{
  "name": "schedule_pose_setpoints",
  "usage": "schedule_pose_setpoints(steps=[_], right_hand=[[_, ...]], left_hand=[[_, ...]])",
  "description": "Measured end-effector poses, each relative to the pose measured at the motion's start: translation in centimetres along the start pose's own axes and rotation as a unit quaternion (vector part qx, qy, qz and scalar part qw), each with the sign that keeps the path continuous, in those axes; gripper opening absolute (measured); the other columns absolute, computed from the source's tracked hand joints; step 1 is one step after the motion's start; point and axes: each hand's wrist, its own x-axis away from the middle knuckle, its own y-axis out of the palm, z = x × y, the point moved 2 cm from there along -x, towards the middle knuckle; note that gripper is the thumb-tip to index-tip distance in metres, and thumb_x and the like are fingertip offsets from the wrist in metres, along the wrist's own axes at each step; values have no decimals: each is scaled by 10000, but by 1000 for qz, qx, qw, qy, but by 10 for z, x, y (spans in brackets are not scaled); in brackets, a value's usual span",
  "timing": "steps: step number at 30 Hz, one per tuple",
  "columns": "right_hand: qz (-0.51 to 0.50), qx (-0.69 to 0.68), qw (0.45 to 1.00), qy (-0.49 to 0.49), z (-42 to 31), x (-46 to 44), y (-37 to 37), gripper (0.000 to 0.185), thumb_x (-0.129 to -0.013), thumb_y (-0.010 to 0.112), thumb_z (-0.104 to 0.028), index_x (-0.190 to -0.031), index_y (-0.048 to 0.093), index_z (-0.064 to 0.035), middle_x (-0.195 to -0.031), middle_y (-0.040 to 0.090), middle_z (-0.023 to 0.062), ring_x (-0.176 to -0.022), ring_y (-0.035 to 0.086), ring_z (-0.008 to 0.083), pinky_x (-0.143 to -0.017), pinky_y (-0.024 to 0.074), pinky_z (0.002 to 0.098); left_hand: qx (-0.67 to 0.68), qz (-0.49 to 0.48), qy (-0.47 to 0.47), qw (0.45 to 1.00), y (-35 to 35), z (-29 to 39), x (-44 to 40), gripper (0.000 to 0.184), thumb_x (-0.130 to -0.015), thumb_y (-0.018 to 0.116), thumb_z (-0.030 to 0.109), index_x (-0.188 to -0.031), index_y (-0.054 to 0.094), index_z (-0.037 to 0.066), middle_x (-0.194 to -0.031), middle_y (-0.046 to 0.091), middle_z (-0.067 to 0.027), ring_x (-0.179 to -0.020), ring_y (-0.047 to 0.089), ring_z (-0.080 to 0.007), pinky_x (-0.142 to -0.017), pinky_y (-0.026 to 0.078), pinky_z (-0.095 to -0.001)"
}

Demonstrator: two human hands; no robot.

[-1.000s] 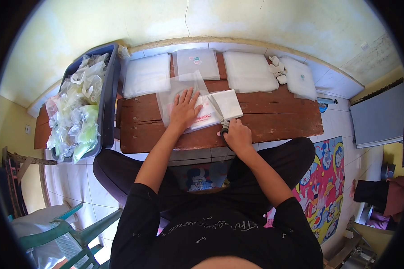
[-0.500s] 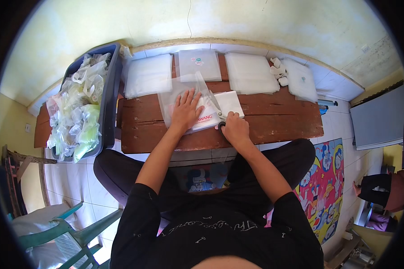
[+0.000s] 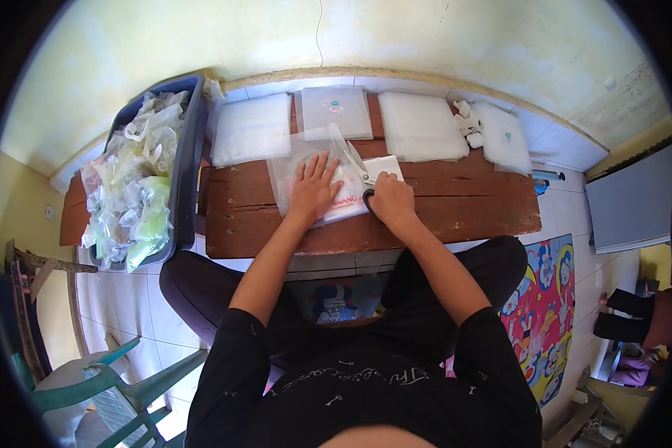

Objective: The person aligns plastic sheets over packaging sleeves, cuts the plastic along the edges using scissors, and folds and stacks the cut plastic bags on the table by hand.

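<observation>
My left hand [image 3: 315, 187] lies flat with its fingers spread on a clear plastic bag [image 3: 285, 160] with red lettering showing under it. Closed round the handles of a pair of scissors [image 3: 363, 173] is my right hand [image 3: 392, 198]. The scissors' blades are apart and point up and left over the bag. A white folded piece [image 3: 387, 166] lies just behind my right hand. All of this rests on the brown wooden table [image 3: 470, 211].
Stacks of clear bags [image 3: 254, 131] line the table's back edge, beside white crumpled pieces [image 3: 467, 123]. At the left stands a dark bin [image 3: 190, 149] full of plastic bags. A green chair [image 3: 157, 381] is lower left, and a person [image 3: 623, 317] is far right.
My right hand has moved forward with the scissors, whose blades now reach over the bag. My left hand stays flat on it. The camera view has shifted slightly.
</observation>
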Motion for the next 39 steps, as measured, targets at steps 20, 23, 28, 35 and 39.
schedule_pose_setpoints(steps=[20, 23, 28, 35, 39], right_hand=[[29, -22, 999, -19, -7, -86, 4, 239, -795, 685, -164, -932, 624, 22, -900, 686, 204, -830, 709, 345, -723, 579, 430], [35, -58, 998, 10, -2, -110, 5, 366, -782, 761, -286, -924, 610, 15, -894, 683, 214, -843, 690, 394, -744, 562, 467], [18, -121, 992, 30, 8, -120, -12, 479, -735, 806, -408, -830, 628, 26, -830, 685, 227, -798, 685, 388, -712, 543, 448], [-54, -248, 967, 15, 54, -64, -8, 397, -757, 773, -321, -908, 627, 16, -877, 677, 237, -852, 653, 420, -772, 518, 472], [-27, -200, 979, -10, 79, -33, 5, 327, -777, 725, -248, -939, 620, 17, -925, 664, 233, -929, 635, 414, -816, 504, 500]], left_hand=[[8, 16, 12, 1000, -2, 0, 2, 567, -991, 427, 426, -1484, 389, 148, -1575, 297, -118, -1460, 257, -287, -1190, 164, -468], [6, 24, 15, 1000, -1, -1, 2, 563, -993, 414, 443, -1479, 405, 158, -1565, 321, -118, -1452, 278, -284, -1184, 170, -476], [11, 25, 17, 999, -3, 0, 1, 556, -994, 422, 441, -1469, 419, 153, -1562, 326, -123, -1450, 280, -285, -1185, 175, -471], [98, 53, 23, 994, -7, -1, 5, 515, -979, 493, 399, -1354, 532, 49, -1459, 459, -166, -1391, 373, -304, -1169, 239, -437], [100, 103, 51, 988, -10, 1, 7, 426, -949, 568, 334, -1245, 599, 29, -1361, 543, -169, -1301, 463, -309, -1125, 309, -441]])
